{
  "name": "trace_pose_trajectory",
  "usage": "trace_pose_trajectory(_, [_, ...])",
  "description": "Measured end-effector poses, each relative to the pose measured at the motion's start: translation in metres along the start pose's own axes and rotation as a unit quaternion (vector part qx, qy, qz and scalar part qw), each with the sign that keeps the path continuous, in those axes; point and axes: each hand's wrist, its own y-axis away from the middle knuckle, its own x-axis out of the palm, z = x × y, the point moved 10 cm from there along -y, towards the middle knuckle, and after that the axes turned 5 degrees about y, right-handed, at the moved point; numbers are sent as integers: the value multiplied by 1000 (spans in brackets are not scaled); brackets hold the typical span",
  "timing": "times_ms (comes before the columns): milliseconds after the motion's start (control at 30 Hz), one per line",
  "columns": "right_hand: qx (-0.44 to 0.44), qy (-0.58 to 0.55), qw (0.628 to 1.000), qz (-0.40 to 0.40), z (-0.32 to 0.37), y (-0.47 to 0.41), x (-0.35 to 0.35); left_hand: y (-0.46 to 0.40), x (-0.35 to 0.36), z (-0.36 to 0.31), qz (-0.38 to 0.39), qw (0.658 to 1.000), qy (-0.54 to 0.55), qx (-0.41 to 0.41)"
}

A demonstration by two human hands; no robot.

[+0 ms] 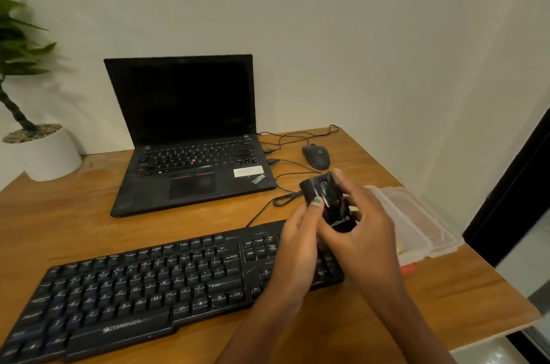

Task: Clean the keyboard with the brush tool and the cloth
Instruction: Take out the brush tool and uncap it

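At the far left a potted plant (35, 137) stands on the wooden desk (89, 214), its leaves blurred and cut off by the frame edge. To its right an open laptop (190, 155) shows a dark screen. In front of it the black keyboard (143, 289) lies slantwise across the desk, its lower left corner running out of view and its right end covered by the forearms. Above that right end the left hand (297, 244) reaches up, fingers curled, its thumb pressing on the top of a glossy black mouse (330, 203) lifted off the desk. The right hand (366, 232) wraps round the same mouse from the right, fingers curled behind it, so both hands grip it together. The mouse's cable trails back towards the laptop. A second, matt mouse (316, 156) rests behind, well apart. Furthest right a clear plastic box (416, 223) sits at the desk edge; its contents are too dim to make out.
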Motion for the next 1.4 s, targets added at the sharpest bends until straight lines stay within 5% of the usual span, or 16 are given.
trace_pose_trajectory(533, [51,-279,946,158,27,-32,168,-43,-155,-22,-142,989,37,37])
trace_pose_trajectory(1400, [127,-379,896,193,11,-16,186,-33,-156,-18,-148,984,38,88])
